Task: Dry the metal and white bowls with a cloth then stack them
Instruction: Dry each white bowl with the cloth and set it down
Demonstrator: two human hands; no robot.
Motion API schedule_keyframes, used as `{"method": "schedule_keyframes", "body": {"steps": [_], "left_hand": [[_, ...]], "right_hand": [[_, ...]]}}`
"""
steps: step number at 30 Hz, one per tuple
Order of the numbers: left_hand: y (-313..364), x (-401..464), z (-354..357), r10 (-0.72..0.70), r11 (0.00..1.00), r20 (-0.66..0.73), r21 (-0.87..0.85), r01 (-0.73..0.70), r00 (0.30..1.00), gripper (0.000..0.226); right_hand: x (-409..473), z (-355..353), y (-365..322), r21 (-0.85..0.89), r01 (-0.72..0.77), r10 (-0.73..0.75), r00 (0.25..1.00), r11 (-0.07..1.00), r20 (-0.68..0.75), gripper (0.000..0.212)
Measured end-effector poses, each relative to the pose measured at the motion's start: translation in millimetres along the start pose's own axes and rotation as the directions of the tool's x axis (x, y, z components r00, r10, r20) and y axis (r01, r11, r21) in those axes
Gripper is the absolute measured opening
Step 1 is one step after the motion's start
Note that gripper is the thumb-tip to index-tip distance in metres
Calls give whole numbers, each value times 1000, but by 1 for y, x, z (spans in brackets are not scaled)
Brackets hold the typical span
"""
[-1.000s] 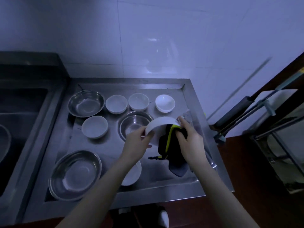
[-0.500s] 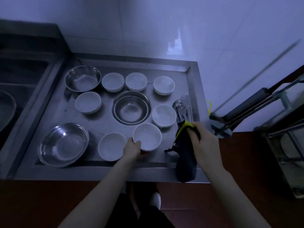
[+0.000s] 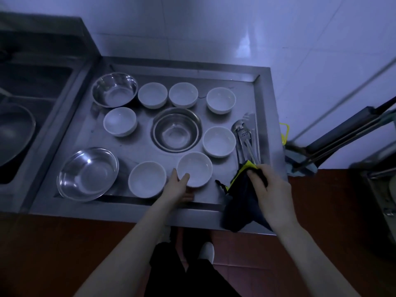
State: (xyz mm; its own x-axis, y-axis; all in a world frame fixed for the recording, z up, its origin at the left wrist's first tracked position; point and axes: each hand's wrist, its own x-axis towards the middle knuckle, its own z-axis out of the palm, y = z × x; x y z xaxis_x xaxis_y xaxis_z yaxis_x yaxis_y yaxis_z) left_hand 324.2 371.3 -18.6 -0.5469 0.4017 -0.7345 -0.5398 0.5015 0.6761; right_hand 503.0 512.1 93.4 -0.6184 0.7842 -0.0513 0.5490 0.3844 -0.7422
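Several white bowls and three metal bowls stand upright on the steel drainboard. My left hand grips the near rim of a white bowl at the front middle, thumb inside the rim. Another white bowl sits just left of it. My right hand holds a dark cloth with a yellow edge above the front right edge. Metal bowls sit at the back left, the centre and the front left.
Metal tongs and a slotted spoon lie along the drainboard's right side. A sink basin with a large pan is on the left. A tiled wall stands behind, and a dark rack on the right. The red-brown floor lies below.
The white bowl went from held up against the cloth down onto the drainboard beside another white bowl. My right hand drew the cloth away to the right. The view tilted downward.
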Motion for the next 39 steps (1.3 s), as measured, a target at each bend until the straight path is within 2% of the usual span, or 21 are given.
{"method": "schedule_keyframes", "body": {"steps": [1, 2, 5, 7, 9, 12, 14, 19, 22, 26, 28, 30, 32, 33, 35, 36, 37, 39], "left_hand": [[-1, -7, -6, 74, 992, -89, 104, -64, 993, 30], [-4, -15, -14, 165, 973, -192, 192, -128, 967, 26], [-18, -30, -49, 369, 905, -462, 377, -198, 807, 27], [-29, -33, -74, 380, 909, -561, 372, -186, 736, 33], [-35, -29, -95, 333, 927, -592, 350, -138, 734, 47], [-36, -16, -112, 223, 946, -508, 319, -59, 832, 66], [-35, -6, -118, 174, 956, -429, 291, -46, 887, 70], [-30, 5, -130, 85, 981, -335, 191, -21, 939, 63], [-17, 3, -142, 134, 986, -281, 136, -98, 950, 62], [19, -9, -163, 233, 968, -194, -45, -245, 953, 55], [41, -17, -179, 270, 942, -123, -174, -288, 955, 57], [61, -22, -193, 281, 920, -43, -271, -282, 959, 60], [79, -25, -206, 310, 899, -14, -322, -297, 951, 53], [88, -27, -210, 320, 883, -7, -361, -301, 947, 48], [103, -27, -220, 361, 854, -23, -394, -340, 932, 36], [109, -27, -225, 383, 844, -51, -388, -372, 922, 32], [114, -26, -231, 398, 836, -80, -380, -397, 914, 31], [121, -23, -244, 439, 827, -113, -338, -450, 892, 30]], "right_hand": [[1, 0, -4, 6, 10, -10, 1000, 1000, 9, 6], [1, 0, -9, 10, 20, -21, 1000, 1000, 22, 7], [4, 4, -28, 50, 26, -28, 999, 998, 47, 8], [6, 11, -43, 77, 37, -41, 998, 996, 54, 10], [7, 19, -57, 80, 58, -64, 996, 995, 67, 12], [7, 29, -78, 84, 83, -89, 994, 993, 65, 14], [7, 36, -92, 101, 62, -69, 995, 993, 66, 14], [9, 60, -117, 53, -9, 6, 998, 999, 59, 18], [15, 71, -135, 61, -34, 32, 999, 998, 42, 19], [32, 81, -169, 123, -64, 69, 997, 990, -32, 19], [42, 88, -191, 221, -97, 119, 988, 971, -93, 15], [49, 96, -216, 412, -121, 169, 982, 903, -81, 13], [52, 109, -240, 614, -153, 142, 988, 774, 66, 13], [52, 118, -250, 647, -160, 76, 985, 745, 156, 14], [50, 143, -256, 500, -62, -101, 951, 864, 293, 22], [49, 157, -255, 327, 51, -164, 929, 944, 330, 29], [47, 170, -250, 120, 184, -214, 921, 976, 326, 37], [43, 189, -243, -170, 437, -380, 880, 883, 285, 47]]}}
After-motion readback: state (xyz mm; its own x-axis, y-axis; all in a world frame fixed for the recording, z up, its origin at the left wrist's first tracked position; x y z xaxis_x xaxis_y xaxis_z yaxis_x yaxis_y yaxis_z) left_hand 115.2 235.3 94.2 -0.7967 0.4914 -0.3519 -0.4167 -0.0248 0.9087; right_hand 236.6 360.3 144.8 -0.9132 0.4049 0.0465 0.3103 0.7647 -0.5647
